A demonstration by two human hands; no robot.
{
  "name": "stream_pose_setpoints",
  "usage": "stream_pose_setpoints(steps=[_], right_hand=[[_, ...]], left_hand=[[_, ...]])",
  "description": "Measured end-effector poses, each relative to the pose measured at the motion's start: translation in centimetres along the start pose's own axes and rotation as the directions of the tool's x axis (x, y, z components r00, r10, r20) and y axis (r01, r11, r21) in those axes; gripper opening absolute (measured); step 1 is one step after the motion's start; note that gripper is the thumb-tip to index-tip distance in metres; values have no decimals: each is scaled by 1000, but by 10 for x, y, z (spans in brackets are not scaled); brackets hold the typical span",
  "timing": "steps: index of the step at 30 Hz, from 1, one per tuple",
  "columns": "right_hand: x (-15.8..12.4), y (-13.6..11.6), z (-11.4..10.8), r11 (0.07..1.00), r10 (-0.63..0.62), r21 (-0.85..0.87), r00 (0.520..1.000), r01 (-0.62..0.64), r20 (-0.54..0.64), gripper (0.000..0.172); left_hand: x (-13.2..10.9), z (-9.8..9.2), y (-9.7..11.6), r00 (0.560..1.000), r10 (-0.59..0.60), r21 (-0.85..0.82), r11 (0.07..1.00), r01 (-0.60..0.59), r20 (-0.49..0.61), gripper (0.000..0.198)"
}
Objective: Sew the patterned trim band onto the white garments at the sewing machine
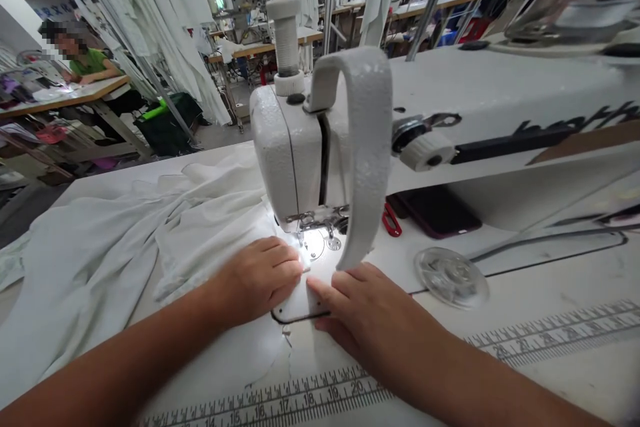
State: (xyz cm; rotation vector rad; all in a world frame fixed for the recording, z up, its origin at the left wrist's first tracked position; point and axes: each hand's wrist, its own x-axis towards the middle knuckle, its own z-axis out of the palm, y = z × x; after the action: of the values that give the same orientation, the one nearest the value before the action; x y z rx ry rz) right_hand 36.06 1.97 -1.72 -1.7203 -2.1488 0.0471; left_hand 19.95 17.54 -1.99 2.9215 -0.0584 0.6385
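A white sewing machine point(300, 153) stands in front of me, its lamp lighting the needle area and metal bed plate point(300, 303). White fabric point(200, 213) lies in folds on the left, with its edge reaching the presser foot point(303, 240). My left hand point(265, 273) is closed on that edge, fingertips just in front of the foot. On the bed plate rests my right hand point(363, 297), its index finger stretched toward the left fingertips and its thumb apart below. No cloth shows between its fingers; the other fingers are partly hidden.
Right of the needle lie a red thread snipper point(391, 220), a dark phone point(440, 210) and a clear round bobbin-like disc point(451, 277). A printed ruler point(320, 397) runs along the table front. Hanging white cloth point(150, 0) and a seated person in green point(90, 63) are behind.
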Motion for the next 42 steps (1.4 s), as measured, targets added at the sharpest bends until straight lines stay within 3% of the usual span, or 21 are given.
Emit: stream_pose_setpoints(steps=[3,9,20,29,42], right_hand=[[-3,1,3,997,44,65,999,-45,15,27],[-10,2,8,985,83,153,997,-82,3,29],[-12,0,7,971,90,221,996,-90,9,19],[-10,-2,4,963,104,248,994,-106,21,18],[-11,-4,1,964,99,249,995,-97,3,18]], left_hand=[[3,1,-15,998,-19,53,998,16,52,14],[3,8,-31,999,-32,144,989,25,41,15],[5,9,-25,995,-91,232,970,77,49,16],[6,13,-24,996,-92,272,958,93,-16,18],[11,6,-19,991,-130,214,968,132,-27,18]])
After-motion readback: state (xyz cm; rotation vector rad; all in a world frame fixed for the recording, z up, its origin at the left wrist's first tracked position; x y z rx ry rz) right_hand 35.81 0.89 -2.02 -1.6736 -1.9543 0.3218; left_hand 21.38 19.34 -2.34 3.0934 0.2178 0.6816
